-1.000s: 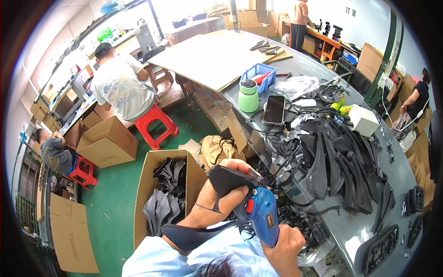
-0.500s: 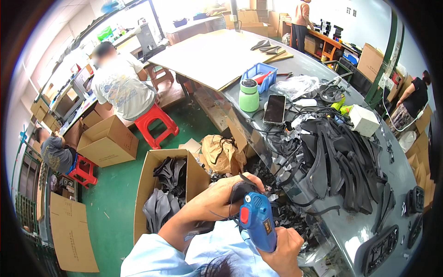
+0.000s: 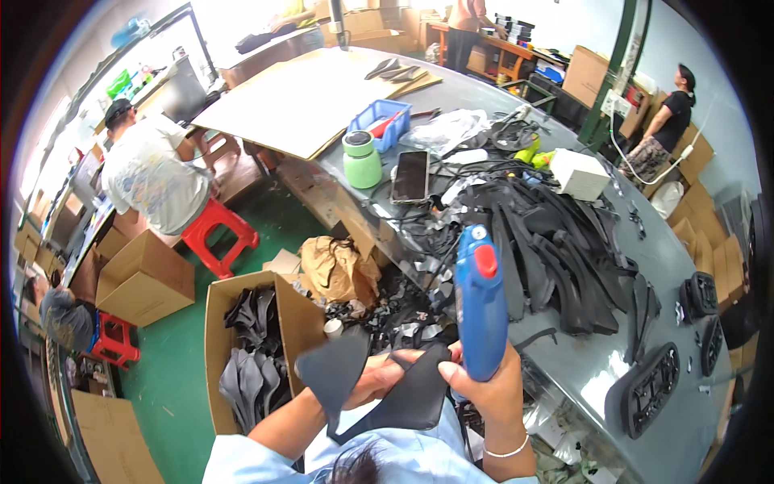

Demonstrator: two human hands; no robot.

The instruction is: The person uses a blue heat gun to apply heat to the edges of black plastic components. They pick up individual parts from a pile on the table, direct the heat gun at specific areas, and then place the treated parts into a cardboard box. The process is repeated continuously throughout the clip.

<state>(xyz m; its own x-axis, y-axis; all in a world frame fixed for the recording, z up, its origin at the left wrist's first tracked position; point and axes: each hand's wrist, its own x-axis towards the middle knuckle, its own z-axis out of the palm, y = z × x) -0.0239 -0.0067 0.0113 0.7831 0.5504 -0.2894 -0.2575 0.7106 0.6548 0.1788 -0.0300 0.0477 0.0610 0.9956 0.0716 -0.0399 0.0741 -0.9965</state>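
Note:
A curved black sheet-like piece (image 3: 411, 395) with two broad flaps spreads out in front of my light blue shirt. My left hand (image 3: 380, 377) is closed on its middle, between the flaps. In my right hand (image 3: 493, 385) stands a blue handheld power tool (image 3: 482, 323) with a red button, its button end pointing up and away from me. The right thumb and fingertips also reach the right flap's edge. What the tool's lower end looks like is hidden by the hand.
An open carton (image 3: 310, 319) of black pieces stands at left, by a brown bag (image 3: 339, 270) and black scraps. On the grey table (image 3: 564, 379) lie a pile of black strips (image 3: 548, 258), a phone (image 3: 411, 176), a green bottle (image 3: 362, 161) and a blue basket (image 3: 395, 121). Other people are nearby.
The blue tool has swung upright and away from my left hand. The black piece, mostly hidden before, now shows spread out low before me. My view has shifted to the right.

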